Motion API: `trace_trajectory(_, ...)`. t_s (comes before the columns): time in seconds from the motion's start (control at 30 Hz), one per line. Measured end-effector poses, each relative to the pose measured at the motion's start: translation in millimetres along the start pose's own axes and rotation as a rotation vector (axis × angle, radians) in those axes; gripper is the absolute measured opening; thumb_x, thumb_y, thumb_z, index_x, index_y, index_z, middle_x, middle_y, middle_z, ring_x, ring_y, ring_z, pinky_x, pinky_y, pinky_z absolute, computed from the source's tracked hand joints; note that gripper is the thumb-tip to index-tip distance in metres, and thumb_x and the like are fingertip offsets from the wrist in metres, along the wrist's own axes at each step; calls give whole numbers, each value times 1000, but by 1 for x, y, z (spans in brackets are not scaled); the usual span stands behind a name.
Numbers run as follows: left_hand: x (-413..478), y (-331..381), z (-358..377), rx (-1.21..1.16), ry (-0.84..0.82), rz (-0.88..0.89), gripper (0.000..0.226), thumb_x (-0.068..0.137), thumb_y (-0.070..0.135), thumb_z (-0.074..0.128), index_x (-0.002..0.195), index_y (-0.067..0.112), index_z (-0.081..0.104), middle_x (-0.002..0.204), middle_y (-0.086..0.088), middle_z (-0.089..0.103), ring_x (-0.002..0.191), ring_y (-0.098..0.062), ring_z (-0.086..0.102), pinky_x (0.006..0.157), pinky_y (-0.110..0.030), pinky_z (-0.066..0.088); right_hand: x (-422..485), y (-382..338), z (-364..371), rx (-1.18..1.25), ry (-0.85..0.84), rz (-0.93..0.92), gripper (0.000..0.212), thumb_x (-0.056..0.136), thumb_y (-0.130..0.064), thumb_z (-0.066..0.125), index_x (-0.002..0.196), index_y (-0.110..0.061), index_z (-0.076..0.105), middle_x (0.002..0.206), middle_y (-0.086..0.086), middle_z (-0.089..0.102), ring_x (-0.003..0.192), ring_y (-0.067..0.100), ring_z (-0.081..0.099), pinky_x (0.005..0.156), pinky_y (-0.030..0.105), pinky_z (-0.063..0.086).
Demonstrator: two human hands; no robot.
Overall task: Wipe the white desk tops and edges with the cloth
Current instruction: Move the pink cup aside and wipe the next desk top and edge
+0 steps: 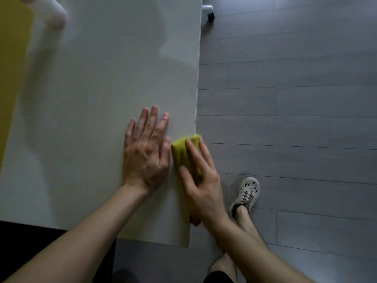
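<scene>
White desk top [91, 99]: I see left hand [145, 158] splayed flat (released), right hand [201, 180] pressing yellow-green fabric cloth [180, 152] straight-fingered, lower centre.

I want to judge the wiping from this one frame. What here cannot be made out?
Head view only.
The cloth is mostly covered by the right hand; any grip below the desk edge is hidden.
The desk's side face is out of sight from above.
The white object, top left, is blurred and cut off by the frame.
What the caster, top right, carries is cut off by the frame and the desk.
</scene>
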State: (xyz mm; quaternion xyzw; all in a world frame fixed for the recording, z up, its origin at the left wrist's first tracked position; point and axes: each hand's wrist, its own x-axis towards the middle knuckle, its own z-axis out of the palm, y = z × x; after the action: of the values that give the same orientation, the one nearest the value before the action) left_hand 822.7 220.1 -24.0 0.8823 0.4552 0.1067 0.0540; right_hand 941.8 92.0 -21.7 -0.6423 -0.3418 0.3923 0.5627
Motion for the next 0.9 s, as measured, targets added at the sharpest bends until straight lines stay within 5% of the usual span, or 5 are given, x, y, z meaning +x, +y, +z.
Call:
trace_trajectory(0.27, 1, 0, 4, 0, 33, -9, 60, 108, 38, 43, 166, 24, 44, 177, -4, 31, 167, -21, 22, 133, -55, 19, 183, -7, -2, -77, 80, -66, 61, 100, -22, 70, 158, -29, 56, 174, -1, 38, 157, 12, 37, 115, 8, 29)
trace_trajectory(0.4, 1, 0, 4, -5, 28, -11, 59, 108, 39, 42, 165, 25, 44, 178, -4, 30, 167, -21, 21, 134, -54, 18, 108, 0, -2, -57, 50, -72, 61, 99, -20, 68, 158, -29, 56, 173, -2, 40, 157, 5, 37, 127, 22, 31)
trace_trajectory(0.57, 2, -1, 2, 4, 19, -5, 60, 107, 37, 42, 165, 24, 44, 178, -4, 29, 167, -21, 21, 134, -53, 16, -58, 3, -6, -25, -24, -12, 65, 101, -5, 73, 156, -34, 57, 172, -17, 38, 155, -2, 38, 126, 20, 33)
trace_trajectory(0.77, 3, 2, 4, 17, 33, -1, 60, 107, 39, 41, 165, 24, 44, 177, -5, 30, 166, -22, 23, 134, -52, 17, 44, -6, 4, -22, 88, -17, 57, 98, -16, 77, 151, -31, 63, 169, -4, 46, 150, 3, 45, 118, 6, 31)
trace_trajectory(0.9, 3, 3, 3, 12, 46, -10, 58, 109, 39, 41, 165, 25, 45, 177, -5, 32, 166, -22, 24, 134, -51, 16, 122, -4, 0, -46, 91, -7, 62, 91, -31, 72, 153, -32, 62, 171, 0, 43, 154, 12, 43, 129, 32, 36)
